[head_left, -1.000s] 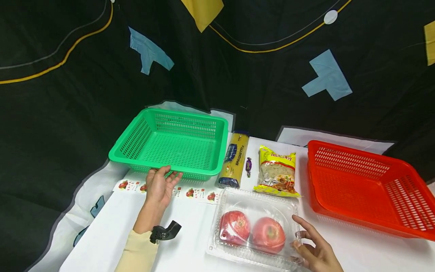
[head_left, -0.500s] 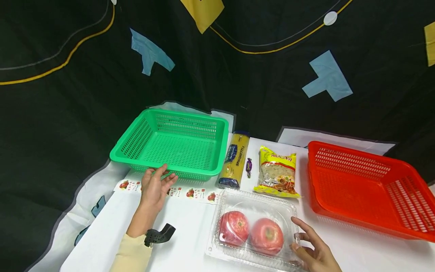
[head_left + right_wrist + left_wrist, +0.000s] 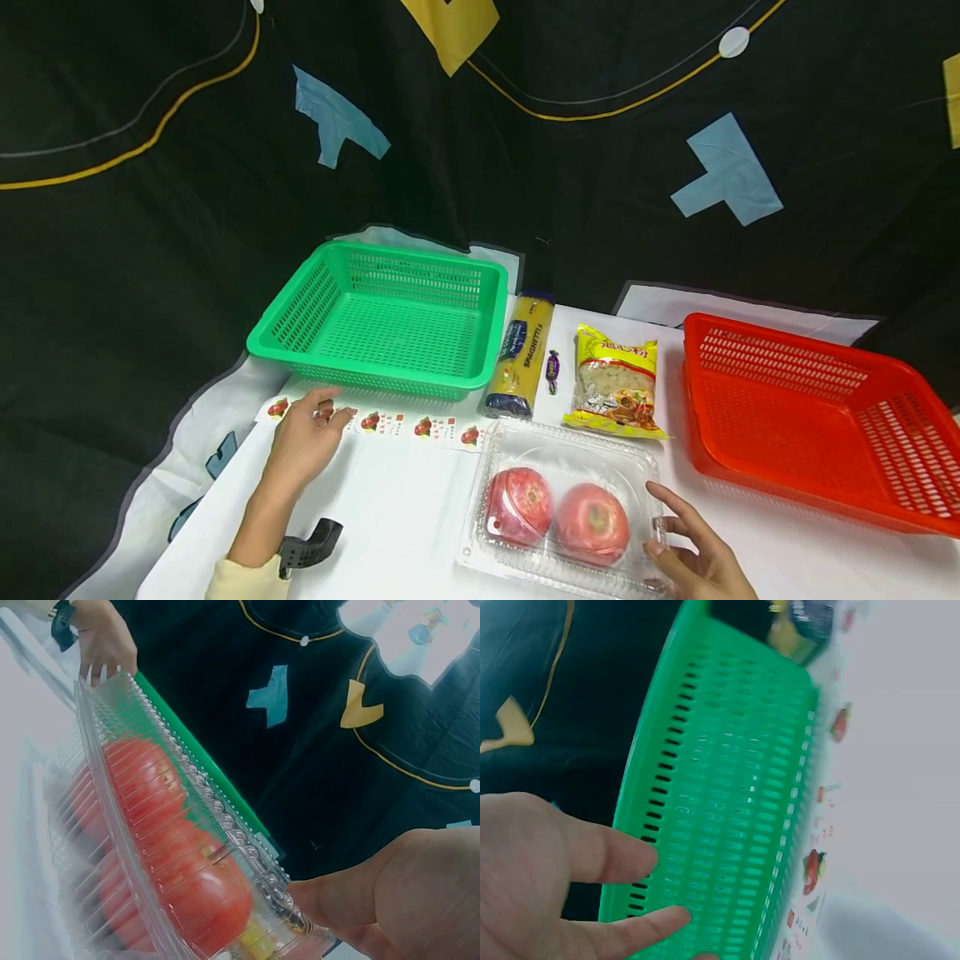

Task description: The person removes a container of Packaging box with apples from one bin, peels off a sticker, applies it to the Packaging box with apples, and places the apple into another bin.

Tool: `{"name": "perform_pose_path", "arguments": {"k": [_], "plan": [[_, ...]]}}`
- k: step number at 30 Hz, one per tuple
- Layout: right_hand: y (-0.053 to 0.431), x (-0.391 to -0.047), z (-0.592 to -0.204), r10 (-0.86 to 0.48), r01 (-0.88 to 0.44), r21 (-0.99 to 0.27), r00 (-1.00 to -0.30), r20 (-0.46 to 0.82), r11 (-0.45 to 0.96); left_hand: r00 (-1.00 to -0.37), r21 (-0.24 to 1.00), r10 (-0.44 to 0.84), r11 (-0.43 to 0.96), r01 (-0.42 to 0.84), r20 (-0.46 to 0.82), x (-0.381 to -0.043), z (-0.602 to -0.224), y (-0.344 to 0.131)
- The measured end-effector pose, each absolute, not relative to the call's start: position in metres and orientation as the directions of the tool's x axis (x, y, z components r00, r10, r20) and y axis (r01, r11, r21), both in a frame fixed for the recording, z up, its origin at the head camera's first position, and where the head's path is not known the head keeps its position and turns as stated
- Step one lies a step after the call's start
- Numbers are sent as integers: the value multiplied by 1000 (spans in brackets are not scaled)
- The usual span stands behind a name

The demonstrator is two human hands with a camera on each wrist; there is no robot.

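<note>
A clear plastic clamshell box (image 3: 558, 454) with two red apples (image 3: 555, 517) inside lies on the white table. At its right edge, my right hand (image 3: 697, 554) pinches the rim between thumb and fingers, while the index finger stretches along the corner. The right wrist view shows that thumb against the box's rim (image 3: 225, 814). My left hand (image 3: 303, 437) hovers in front of the green basket (image 3: 412, 379), fingers loosely bent, holding nothing. In the left wrist view its fingers (image 3: 615, 855) overlap the basket's side, but the head view shows them apart.
A strip of fruit-printed labels (image 3: 390, 422) runs before the green basket. Right of that basket lie a spaghetti pack (image 3: 522, 354), a purple wrapped candy (image 3: 552, 371) and a yellow food bag (image 3: 617, 383). A red basket (image 3: 787, 417) stands at the right.
My left hand has come off the green basket's front rim and moved left and back toward me. My right hand stays at the box's right edge.
</note>
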State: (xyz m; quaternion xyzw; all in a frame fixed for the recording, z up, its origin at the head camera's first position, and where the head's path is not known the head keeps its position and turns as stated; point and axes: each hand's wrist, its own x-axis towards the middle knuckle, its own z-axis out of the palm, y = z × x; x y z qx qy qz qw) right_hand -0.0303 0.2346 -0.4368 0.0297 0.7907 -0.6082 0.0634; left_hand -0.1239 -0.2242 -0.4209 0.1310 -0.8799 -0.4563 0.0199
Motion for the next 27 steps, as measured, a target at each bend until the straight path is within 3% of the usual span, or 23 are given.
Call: {"name": "perform_pose_path", "arguments": {"k": [5, 9, 14, 27], "plan": [[237, -32, -436, -49, 165, -957, -982, -182, 240, -979, 606, -200, 776, -173, -23, -121, -428, -222], [237, -33, -436, -33, 201, -950, -976, -215, 240, -984, 497, -152, 850, -177, -91, -120, -434, -221], [235, -33, -435, -14, 206, -948, -976, -216, 242, -984, 464, -103, 871, -160, -145, -119, -436, -219], [237, -31, -437, -30, 193, -954, -978, -206, 230, -996, 443, -35, 894, -67, -81, -120, -435, -227]]}}
